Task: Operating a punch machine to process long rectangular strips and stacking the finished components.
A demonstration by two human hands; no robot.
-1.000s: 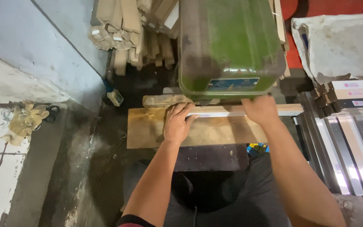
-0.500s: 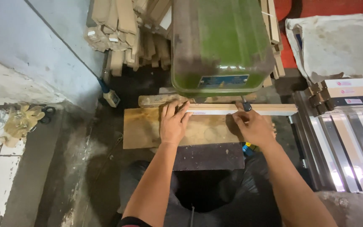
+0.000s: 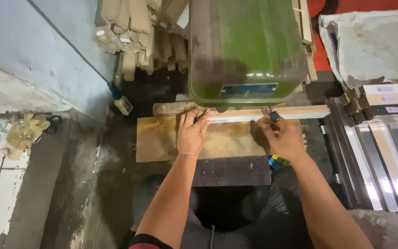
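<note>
Here I see my left hand (image 3: 192,136) lying flat on the wooden board (image 3: 162,138), its fingers together and stretched forward, tips touching the long pale strip (image 3: 295,112) that runs crosswise just beyond them. My right hand (image 3: 285,138) rests on the board too, its fingers curled by a small dark knob (image 3: 274,115) at the strip; I cannot tell whether they clamp it. The green machine (image 3: 247,46) hangs right over the fingertips. Wooden offcuts (image 3: 134,41) are stacked well beyond the left fingers.
</note>
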